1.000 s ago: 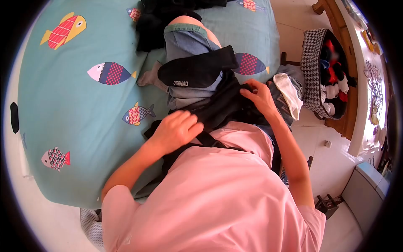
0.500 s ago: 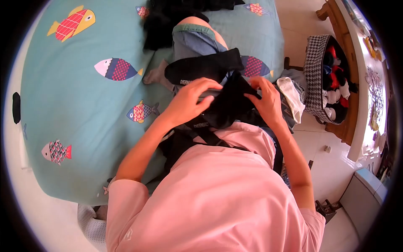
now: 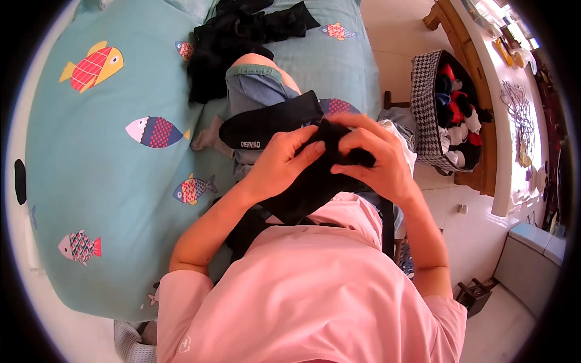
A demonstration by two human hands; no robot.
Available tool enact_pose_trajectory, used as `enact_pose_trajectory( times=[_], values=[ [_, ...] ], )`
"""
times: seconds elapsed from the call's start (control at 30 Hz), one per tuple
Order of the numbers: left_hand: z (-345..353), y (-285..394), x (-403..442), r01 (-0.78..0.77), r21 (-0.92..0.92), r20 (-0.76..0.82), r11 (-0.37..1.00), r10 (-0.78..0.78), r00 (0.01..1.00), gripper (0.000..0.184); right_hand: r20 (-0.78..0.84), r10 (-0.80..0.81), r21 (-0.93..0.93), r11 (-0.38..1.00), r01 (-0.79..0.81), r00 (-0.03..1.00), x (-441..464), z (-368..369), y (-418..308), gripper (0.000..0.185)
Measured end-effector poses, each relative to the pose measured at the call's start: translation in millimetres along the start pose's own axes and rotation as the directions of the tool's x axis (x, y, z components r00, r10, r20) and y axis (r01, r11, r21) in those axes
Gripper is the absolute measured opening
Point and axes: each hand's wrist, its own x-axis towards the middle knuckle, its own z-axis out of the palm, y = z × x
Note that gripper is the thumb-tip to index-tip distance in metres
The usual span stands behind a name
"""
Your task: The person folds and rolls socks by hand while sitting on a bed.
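A black sock (image 3: 308, 190) is gathered up in front of my pink shirt, held between both hands. My left hand (image 3: 279, 162) pinches its upper edge, thumb pressed toward the fingers. My right hand (image 3: 380, 158) has its fingers curled into the bunched cloth on the other side. Just beyond, another black sock (image 3: 272, 124) with white lettering lies flat across my bent leg in blue denim (image 3: 254, 94). White cloth (image 3: 404, 142) shows partly behind my right hand.
Black clothing (image 3: 230, 45) lies in a heap on the fish-patterned bedsheet (image 3: 91, 157). To the right, a houndstooth fabric basket (image 3: 425, 109) holds several socks and small garments. A wooden-legged table (image 3: 451, 30) stands beyond it, and a small stool (image 3: 475, 296) sits lower right.
Both hands have closed in on the black cloth, which is now raised and bunched higher, hanging toward my lap. My right hand curls more tightly. The whole view has shifted slightly.
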Motion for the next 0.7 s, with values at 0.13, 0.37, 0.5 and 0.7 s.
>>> enact_pose_trajectory(
  times=[0.13, 0.37, 0.5, 0.7],
  values=[
    [-9.5, 11.5, -1.9, -0.050, 0.009, 0.110, 0.999, 0.049, 0.993, 0.019, -0.171, 0.021, -0.086, 0.996, -0.036, 0.985, 17.6, -33.1, -23.9, 0.028],
    [-62.3, 41.2, -44.6, 0.003, 0.248, 0.055, 0.969, -0.017, 0.998, 0.031, -0.645, -0.053, 0.171, 0.962, 0.211, 0.763, -3.6, -74.2, 0.7, 0.034],
    [-60.2, 49.3, -62.6, -0.024, -0.132, -0.144, 0.991, 0.005, 0.990, 0.035, -0.532, 0.324, 0.562, 0.826, 0.040, 0.782, -21.7, -50.3, 13.5, 0.044],
    [-70.2, 43.7, -68.5, -0.077, -0.231, -0.199, 0.970, 0.030, 0.979, 0.034, -0.397, 0.496, 0.737, 0.673, -0.054, 0.773, -28.3, -37.3, 19.0, 0.043]
  ],
)
